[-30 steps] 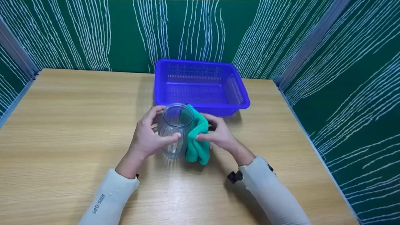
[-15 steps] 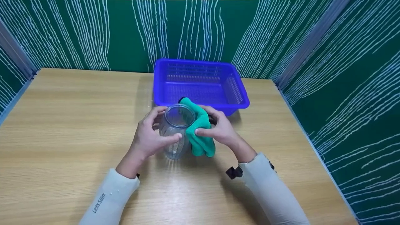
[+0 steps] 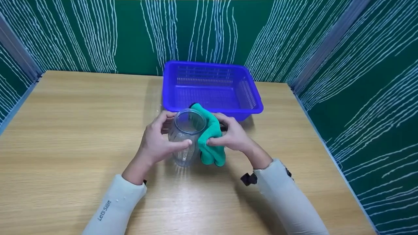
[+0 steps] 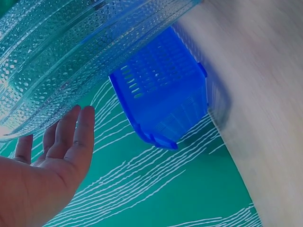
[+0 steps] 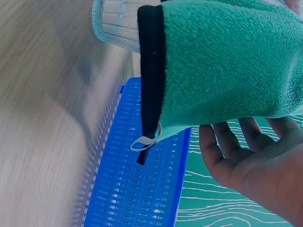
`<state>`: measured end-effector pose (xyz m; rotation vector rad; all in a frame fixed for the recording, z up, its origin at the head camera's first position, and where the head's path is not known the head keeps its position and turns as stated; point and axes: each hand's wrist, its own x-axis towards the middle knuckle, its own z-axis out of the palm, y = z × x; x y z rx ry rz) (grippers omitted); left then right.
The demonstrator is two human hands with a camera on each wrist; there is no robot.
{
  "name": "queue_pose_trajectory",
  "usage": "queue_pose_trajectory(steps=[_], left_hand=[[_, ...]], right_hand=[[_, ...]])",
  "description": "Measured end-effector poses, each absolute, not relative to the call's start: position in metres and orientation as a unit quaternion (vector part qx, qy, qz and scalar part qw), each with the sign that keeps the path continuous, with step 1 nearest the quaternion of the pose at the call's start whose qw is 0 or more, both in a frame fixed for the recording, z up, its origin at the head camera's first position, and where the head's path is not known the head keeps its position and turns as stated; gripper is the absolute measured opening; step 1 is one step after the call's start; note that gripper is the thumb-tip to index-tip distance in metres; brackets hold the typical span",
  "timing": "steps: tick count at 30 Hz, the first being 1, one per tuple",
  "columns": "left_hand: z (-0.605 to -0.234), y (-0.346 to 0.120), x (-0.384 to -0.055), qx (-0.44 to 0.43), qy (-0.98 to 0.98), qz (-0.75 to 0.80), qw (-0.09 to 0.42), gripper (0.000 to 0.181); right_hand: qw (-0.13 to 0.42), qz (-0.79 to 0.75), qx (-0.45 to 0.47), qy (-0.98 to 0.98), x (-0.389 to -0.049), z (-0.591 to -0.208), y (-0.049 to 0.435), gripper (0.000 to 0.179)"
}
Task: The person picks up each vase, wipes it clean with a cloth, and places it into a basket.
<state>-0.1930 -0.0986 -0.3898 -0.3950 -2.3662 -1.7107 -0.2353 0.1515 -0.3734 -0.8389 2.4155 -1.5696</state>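
Note:
A clear glass jar, textured with small bumps and ribs, stands nearly upright with its mouth facing up. My left hand grips it from the left, thumb across the front and fingers behind. In the left wrist view the jar fills the upper left above the fingers. My right hand holds a folded green towel against the jar's right side, thumb in front. Seen from the right wrist, the towel has a black edge band and a small white loop, and its cloth hides part of the jar.
A blue plastic basket with slotted walls stands just beyond the hands at the back of the wooden table. Green panels with white wavy lines enclose the table behind and at both sides.
The towel in my right hand has moved up along the jar's side, its top rising in front of the basket, then dipped slightly. My left hand keeps its grip on the jar.

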Motion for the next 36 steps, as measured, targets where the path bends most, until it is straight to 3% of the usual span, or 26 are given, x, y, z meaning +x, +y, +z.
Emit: queue_pose_trajectory(steps=[36], left_hand=[[-0.392,-0.099,-0.193,-0.128,-0.805,-0.572,0.091,0.069]], right_hand=[[0.125,-0.467,-0.295,0.824,-0.243,-0.413,0.154,0.068]])
